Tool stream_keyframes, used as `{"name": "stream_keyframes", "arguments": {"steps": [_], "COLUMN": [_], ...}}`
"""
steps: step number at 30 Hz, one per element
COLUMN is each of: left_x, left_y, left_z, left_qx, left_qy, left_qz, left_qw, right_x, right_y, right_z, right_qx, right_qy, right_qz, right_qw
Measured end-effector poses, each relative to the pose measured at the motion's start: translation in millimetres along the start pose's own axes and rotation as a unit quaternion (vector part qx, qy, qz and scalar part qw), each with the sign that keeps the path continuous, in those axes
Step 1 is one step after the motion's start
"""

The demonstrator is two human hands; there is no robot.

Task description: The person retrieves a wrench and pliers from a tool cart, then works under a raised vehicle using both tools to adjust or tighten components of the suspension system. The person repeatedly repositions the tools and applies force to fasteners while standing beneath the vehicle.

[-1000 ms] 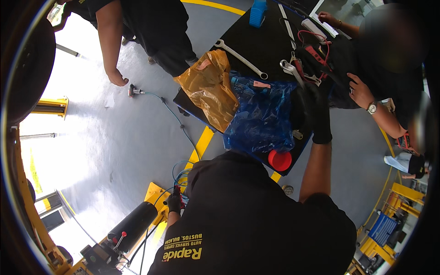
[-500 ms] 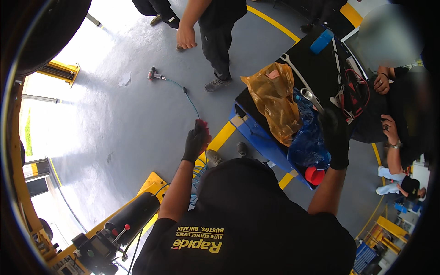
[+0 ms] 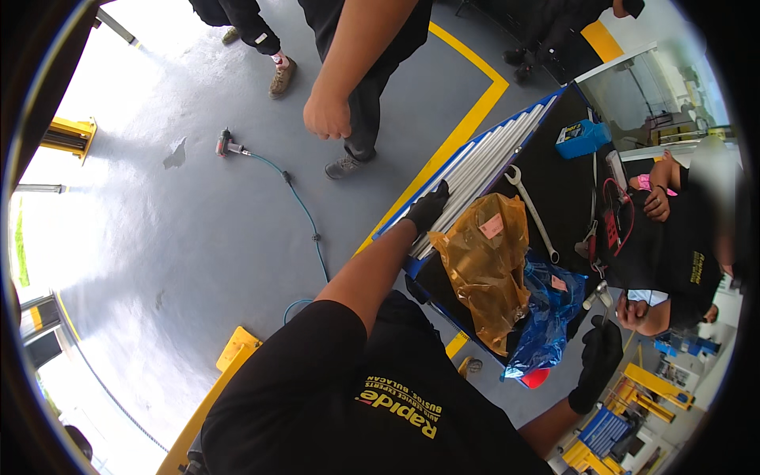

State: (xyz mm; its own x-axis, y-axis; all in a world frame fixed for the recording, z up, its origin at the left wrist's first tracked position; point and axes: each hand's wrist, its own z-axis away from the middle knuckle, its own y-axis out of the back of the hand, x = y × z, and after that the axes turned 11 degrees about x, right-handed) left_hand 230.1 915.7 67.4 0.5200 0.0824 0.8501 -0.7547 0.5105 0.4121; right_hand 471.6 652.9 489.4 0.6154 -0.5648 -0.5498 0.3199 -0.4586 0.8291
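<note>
On the tabletop (image 3: 566, 190), silver bars (image 3: 491, 168) lay at 2 o'clock partly under the left hand (image 3: 427, 206), perhaps for steadiness, its grip unclear, while the right hand (image 3: 599, 355) at 4 o'clock clasped a wrench (image 3: 604, 298) low, apparently freeing its head.

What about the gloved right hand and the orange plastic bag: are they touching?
Apart. The head view shows the right hand to the right of the orange bag, with the blue bag and grey floor between.
</note>
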Motion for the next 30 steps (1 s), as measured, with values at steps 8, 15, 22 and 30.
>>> {"name": "stream_keyframes", "arguments": {"steps": [8,15,22,30], "left_x": [-13.8,-94.9,-147.2,-137.7], "left_y": [-10.5,-23.0,74.3,177.0], "left_z": [-56.0,-43.9,-56.4,-98.1], "left_qx": [-0.07,-0.102,0.032,0.124], "left_qy": [0.192,-0.323,-0.235,-0.288], "left_qz": [0.125,-0.33,-0.114,-0.532], "left_qw": [0.971,0.881,0.965,0.787], "right_x": [-48.3,-124.1,-129.1,-133.8], "right_y": [-46.0,-101.2,-125.0,-145.8], "right_z": [-26.1,-18.7,16.3,14.6], "right_qx": [-0.045,-0.016,-0.025,0.048], "right_qy": [-0.018,0.005,-0.148,0.046], "right_qz": [0.007,0.049,0.031,0.19], "right_qw": [0.999,0.999,0.988,0.98]}}
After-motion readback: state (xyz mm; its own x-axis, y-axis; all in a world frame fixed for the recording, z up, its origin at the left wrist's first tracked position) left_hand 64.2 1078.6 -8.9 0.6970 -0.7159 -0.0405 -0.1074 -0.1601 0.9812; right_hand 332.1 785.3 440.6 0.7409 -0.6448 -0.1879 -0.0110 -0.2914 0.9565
